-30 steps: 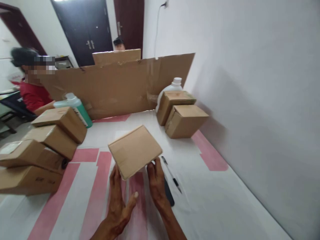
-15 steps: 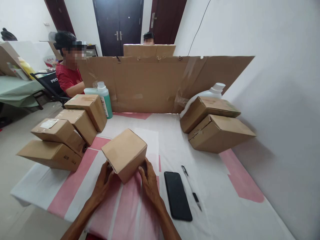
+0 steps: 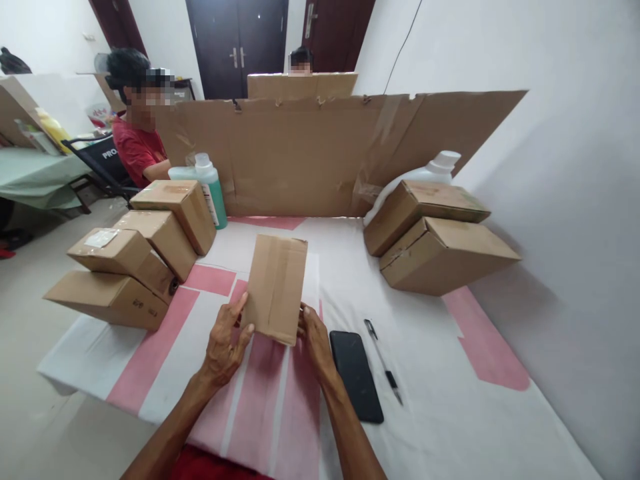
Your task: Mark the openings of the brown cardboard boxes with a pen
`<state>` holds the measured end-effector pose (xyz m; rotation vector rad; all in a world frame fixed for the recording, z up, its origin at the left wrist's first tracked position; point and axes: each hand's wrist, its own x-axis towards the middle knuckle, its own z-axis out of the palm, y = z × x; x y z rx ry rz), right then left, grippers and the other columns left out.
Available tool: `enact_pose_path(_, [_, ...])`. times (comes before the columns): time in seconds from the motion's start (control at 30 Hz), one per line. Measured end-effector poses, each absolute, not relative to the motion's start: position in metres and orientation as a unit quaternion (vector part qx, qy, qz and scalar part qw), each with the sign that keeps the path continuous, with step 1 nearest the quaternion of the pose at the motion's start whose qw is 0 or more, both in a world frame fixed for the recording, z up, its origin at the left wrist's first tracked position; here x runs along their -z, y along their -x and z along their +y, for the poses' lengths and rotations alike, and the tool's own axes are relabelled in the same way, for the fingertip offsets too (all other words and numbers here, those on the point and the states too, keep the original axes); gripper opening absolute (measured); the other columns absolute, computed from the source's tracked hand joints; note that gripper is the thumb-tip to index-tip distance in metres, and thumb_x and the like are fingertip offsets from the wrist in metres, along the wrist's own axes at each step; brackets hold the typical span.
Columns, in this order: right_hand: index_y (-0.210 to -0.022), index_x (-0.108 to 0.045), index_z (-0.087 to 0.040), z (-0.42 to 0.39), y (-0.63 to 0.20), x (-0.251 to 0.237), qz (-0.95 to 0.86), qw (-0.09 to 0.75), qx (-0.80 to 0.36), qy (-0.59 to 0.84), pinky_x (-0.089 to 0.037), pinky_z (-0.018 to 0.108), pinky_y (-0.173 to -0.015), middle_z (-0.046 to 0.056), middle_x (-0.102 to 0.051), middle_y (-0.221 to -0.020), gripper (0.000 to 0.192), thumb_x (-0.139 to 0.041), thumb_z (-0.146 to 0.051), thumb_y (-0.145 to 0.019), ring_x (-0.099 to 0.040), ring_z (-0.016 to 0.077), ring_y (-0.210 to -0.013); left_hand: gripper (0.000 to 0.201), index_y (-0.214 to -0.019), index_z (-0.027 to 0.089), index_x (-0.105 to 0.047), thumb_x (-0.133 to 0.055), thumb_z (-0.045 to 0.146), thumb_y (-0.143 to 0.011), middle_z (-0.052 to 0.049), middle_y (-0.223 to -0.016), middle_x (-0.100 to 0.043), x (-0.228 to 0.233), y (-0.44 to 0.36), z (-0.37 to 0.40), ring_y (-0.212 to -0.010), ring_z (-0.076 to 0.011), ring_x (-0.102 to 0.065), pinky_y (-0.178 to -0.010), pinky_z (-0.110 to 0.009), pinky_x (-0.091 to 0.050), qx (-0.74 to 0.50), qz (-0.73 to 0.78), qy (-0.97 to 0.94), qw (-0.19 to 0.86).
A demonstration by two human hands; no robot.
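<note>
Change since earlier: between both hands the cardboard box (image 3: 275, 288) has turned; half a second ago a corner faced me, now a long taped face looks up at me, and the view has shifted only a little.
Left hand: my left hand (image 3: 223, 342) grips the box's lower left edge, thumb on the front face, fingers curled behind.
Right hand: my right hand (image 3: 315, 337) holds the lower right edge, fingertips pressed to the side wall.
Box: it stands tilted on end between the two hands, its lower edge about at the pink-striped cloth of the bench (image 3: 440, 380); I cannot tell whether it rests there or is lifted.
Right of my right hand: a black phone (image 3: 356, 374) lies just beside the wrist, and a pen (image 3: 383, 360) a little further out.
Beyond and to the right: two stacked boxes (image 3: 440, 240) in front of a white jug (image 3: 434, 170).
Beyond and to the left: a heap of four boxes (image 3: 133, 257) and a green bottle (image 3: 209, 189).
Behind everything: a cardboard screen (image 3: 320, 157), with a seated person in red (image 3: 134, 147) at its left end.
Step in hand: I judge this as turning the box over for inspection, taped seam now on show.
Next move calls for: a firm two-sided grip while it turns further, keeping clear of the phone.
</note>
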<state>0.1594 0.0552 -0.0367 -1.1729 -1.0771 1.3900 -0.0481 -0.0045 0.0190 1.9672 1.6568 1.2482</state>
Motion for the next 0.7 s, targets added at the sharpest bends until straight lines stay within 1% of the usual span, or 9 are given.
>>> enact_pose_path(0.07, [-0.132,-0.067,-0.016,0.054,-0.164,0.039,-0.371,0.497,-0.628,0.470,-0.058,0.034,-0.070,0.014,-0.077,-0.111,0.080,-0.052,-0.081,-0.088,-0.073,0.0261,-0.091,0.058,-0.160,0.027,-0.035,-0.050,0.033,-0.105,-0.011,-0.125,-0.059,-0.023,0.045,0.006,-0.102,-0.0224,-0.058,-0.091,-0.040,-0.054,-0.418,0.550,-0.709,0.143])
enact_pose_path(0.1, [-0.131,-0.068,-0.016,0.053,-0.167,0.040,-0.350,0.503,-0.633,0.473,-0.057,0.033,-0.069,0.015,-0.077,-0.113,0.082,-0.052,-0.082,-0.087,-0.073,0.0266,-0.091,0.061,-0.161,0.027,-0.032,-0.052,0.035,-0.104,-0.012,-0.126,-0.058,-0.026,0.044,0.011,-0.104,-0.0231,-0.058,-0.092,-0.041,-0.054,-0.405,0.541,-0.723,0.146])
enact_pose_path(0.17, [-0.128,-0.071,-0.018,0.050,-0.172,0.039,-0.341,0.511,-0.628,0.478,-0.056,0.032,-0.066,0.014,-0.077,-0.116,0.079,-0.052,-0.083,-0.087,-0.072,0.0272,-0.093,0.074,-0.163,0.027,-0.026,-0.062,0.039,-0.099,-0.012,-0.127,-0.057,-0.030,0.041,0.022,-0.109,-0.0260,-0.057,-0.097,-0.045,-0.053,-0.374,0.532,-0.745,0.149])
enact_pose_path(0.23, [-0.125,-0.073,-0.020,0.047,-0.176,0.038,-0.346,0.513,-0.624,0.477,-0.054,0.032,-0.061,0.012,-0.078,-0.114,0.075,-0.050,-0.082,-0.088,-0.072,0.0265,-0.090,0.087,-0.164,0.026,-0.023,-0.071,0.040,-0.093,-0.013,-0.127,-0.057,-0.032,0.040,0.032,-0.114,-0.0290,-0.056,-0.100,-0.049,-0.052,-0.346,0.527,-0.762,0.148])
enact_pose_path(0.3, [-0.126,-0.072,-0.021,0.044,-0.178,0.038,-0.345,0.518,-0.622,0.475,-0.054,0.033,-0.061,0.010,-0.078,-0.109,0.072,-0.049,-0.080,-0.090,-0.071,0.0255,-0.086,0.090,-0.163,0.026,-0.024,-0.074,0.036,-0.090,-0.013,-0.127,-0.056,-0.033,0.038,0.040,-0.116,-0.0303,-0.056,-0.102,-0.051,-0.051,-0.333,0.518,-0.773,0.152])
enact_pose_path(0.4, [-0.122,-0.071,-0.022,0.041,-0.180,0.041,-0.350,0.522,-0.605,0.489,-0.054,0.034,-0.068,0.008,-0.078,-0.105,0.068,-0.052,-0.079,-0.090,-0.069,0.0253,-0.088,0.089,-0.162,0.027,-0.027,-0.075,0.026,-0.087,-0.012,-0.126,-0.054,-0.032,0.035,0.047,-0.112,-0.0280,-0.056,-0.101,-0.050,-0.052,-0.331,0.498,-0.782,0.175])
enact_pose_path(0.47, [-0.114,-0.072,-0.021,0.039,-0.183,0.043,-0.382,0.511,-0.587,0.499,-0.053,0.034,-0.072,0.008,-0.077,-0.101,0.063,-0.052,-0.077,-0.091,-0.068,0.0245,-0.088,0.089,-0.162,0.028,-0.028,-0.074,0.020,-0.086,-0.010,-0.124,-0.053,-0.033,0.032,0.048,-0.109,-0.0260,-0.056,-0.100,-0.047,-0.053,-0.336,0.485,-0.785,0.189])
enact_pose_path(0.57, [-0.095,-0.071,-0.020,0.032,-0.191,0.041,-0.435,0.490,-0.545,0.523,-0.047,0.032,-0.065,0.005,-0.074,-0.083,0.060,-0.049,-0.075,-0.094,-0.063,0.0215,-0.074,0.089,-0.161,0.029,-0.030,-0.074,0.018,-0.085,-0.009,-0.122,-0.053,-0.043,0.024,0.044,-0.109,-0.0254,-0.056,-0.099,-0.046,-0.054,-0.338,0.470,-0.792,0.195])
enact_pose_path(0.7, [-0.067,-0.058,-0.022,0.019,-0.205,0.027,-0.455,0.495,-0.469,0.572,-0.041,0.031,-0.058,0.001,-0.060,-0.059,0.062,-0.043,-0.075,-0.096,-0.054,0.0181,-0.057,0.083,-0.162,0.027,-0.030,-0.072,0.032,-0.090,-0.009,-0.115,-0.055,-0.073,0.011,0.034,-0.106,-0.0267,-0.056,-0.095,-0.046,-0.053,-0.308,0.451,-0.819,0.178])
